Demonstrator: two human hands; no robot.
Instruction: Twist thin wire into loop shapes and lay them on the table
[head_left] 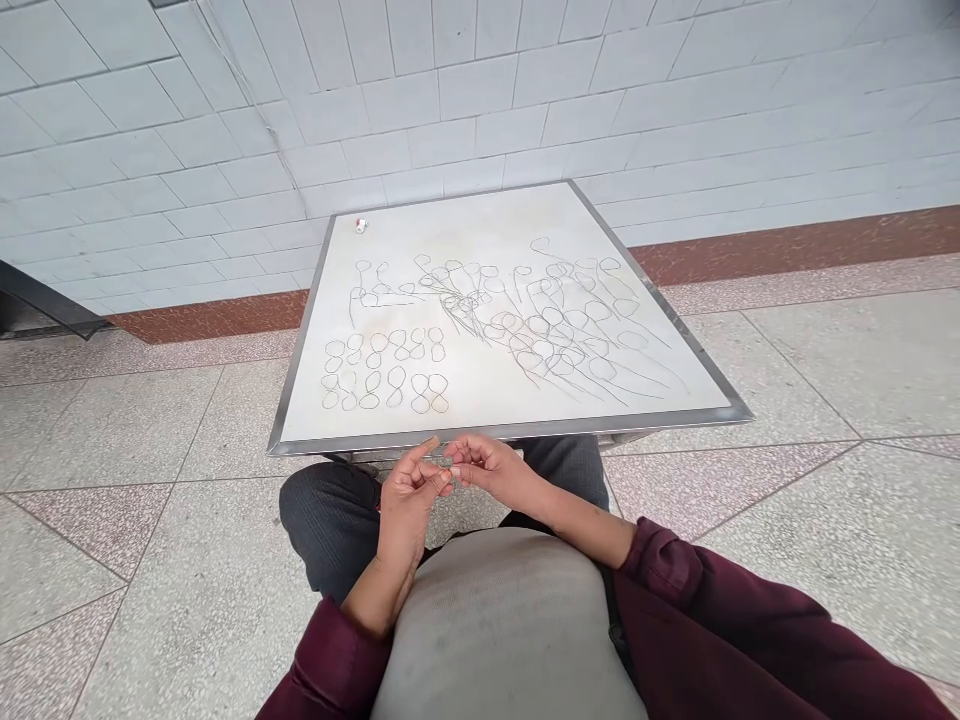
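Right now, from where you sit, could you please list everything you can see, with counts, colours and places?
table: one, white top with grey edging, in front of the person
figure-eight wires: about a dozen, dark, table's near left
looped wires with tails: many, overlapping too much to count, dark, table's middle and right
small object: one, white and red, table's far left corner
wall: one, whitish tiles, behind the table
skirting: one band, reddish-brown, wall's foot
floor: one, speckled grey and pink, below
dark object: one, black, left edge, unclear
shirt: one, grey, torso
sleeves: two, maroon, forearms
trouser legs: two, dark, at the table's near edge
left hand, right hand: one each, bare, fingertips together before the table
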